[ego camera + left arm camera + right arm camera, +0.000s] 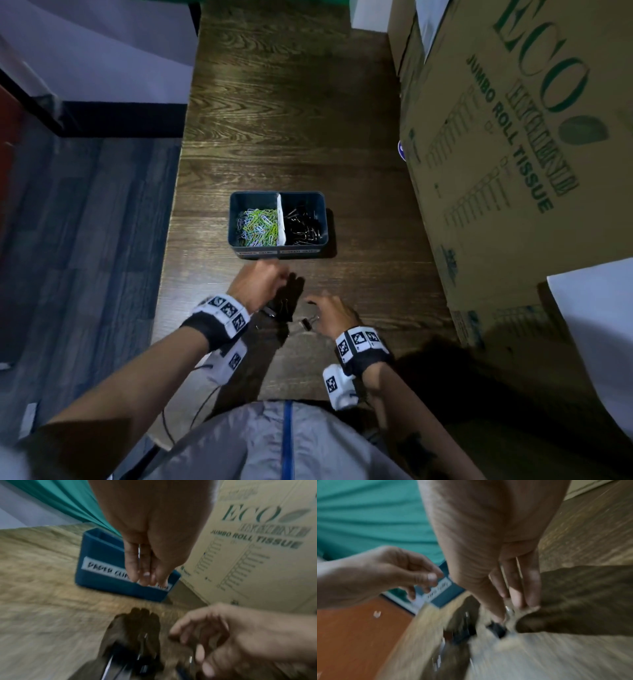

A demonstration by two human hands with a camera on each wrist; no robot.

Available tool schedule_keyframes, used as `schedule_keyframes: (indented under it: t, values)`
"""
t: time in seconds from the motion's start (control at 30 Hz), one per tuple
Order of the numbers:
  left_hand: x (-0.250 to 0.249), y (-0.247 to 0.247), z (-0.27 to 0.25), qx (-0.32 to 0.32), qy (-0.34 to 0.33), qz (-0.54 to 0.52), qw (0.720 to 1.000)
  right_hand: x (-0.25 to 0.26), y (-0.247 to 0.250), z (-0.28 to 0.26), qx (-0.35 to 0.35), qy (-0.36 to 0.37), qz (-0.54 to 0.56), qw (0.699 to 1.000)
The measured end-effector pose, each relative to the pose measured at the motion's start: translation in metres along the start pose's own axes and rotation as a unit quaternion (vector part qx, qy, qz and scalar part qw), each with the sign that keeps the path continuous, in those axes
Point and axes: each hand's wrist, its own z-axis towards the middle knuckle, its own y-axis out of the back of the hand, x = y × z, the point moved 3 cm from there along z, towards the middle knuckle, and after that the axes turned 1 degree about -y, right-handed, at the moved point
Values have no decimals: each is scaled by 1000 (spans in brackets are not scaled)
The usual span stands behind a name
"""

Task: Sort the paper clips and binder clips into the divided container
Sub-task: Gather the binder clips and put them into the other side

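The blue divided container (239,205) stands mid-table, with coloured paper clips (260,224) in its left half and black binder clips (305,224) in its right half. My left hand (282,279) hovers just in front of it, fingers curled together; a thin silver wire glints between the fingers (135,561), but the kind of clip is unclear. My right hand (317,313) reaches down beside it and pinches the wire handle of a black binder clip (498,630) lying on the wood. A few more binder clips (274,308) lie in the shadow between the hands.
A tall cardboard box (513,154) printed "ECO JUMBO ROLL TISSUE" walls off the table's right side. A white sheet (599,325) lies at the right front. The wooden table (274,120) ends at its left edge (171,222), with floor beyond.
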Motion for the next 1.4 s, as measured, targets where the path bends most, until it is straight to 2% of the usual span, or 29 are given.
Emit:
schedule_keyframes:
  t: [0.07, 0.17, 0.3, 0.47, 0.73, 0.97, 1.03, 1.13, 1.23, 1.33, 1.4]
  values:
    - [14, -26, -21, 70, 41, 34, 996, 1, -13, -4, 1, 8, -32, 999]
    - [22, -54, -47, 116, 76, 65, 988, 4, -28, -8, -19, 25, -63, 998]
    - [20, -73, -62, 110, 81, 80, 987, 13, -35, -11, -49, 35, -73, 995]
    - [7, -73, -60, 86, 77, 50, 992, 22, -32, -14, -77, 46, -86, 992]
    - [4, -67, -64, 93, 113, 39, 988, 16, -22, -14, -85, 9, -47, 995]
    - [14, -53, -67, 91, 144, 25, 985, -4, -14, -24, -100, -57, -12, 993]
    - [15, -47, -65, 73, 145, 12, 987, -5, -4, -28, -133, -63, 11, 989]
    - [17, -46, -63, 67, 158, -2, 985, 4, 26, -27, -223, -60, 77, 970]
    - [20, -48, -64, 59, 176, -2, 983, 24, 69, -12, -304, -2, 160, 939]
    - [21, -50, -66, 91, 160, 40, 982, 45, 115, 10, -378, 59, 206, 901]
    - [24, -47, -69, 119, 156, 60, 979, 51, 136, 25, -380, 71, 223, 895]
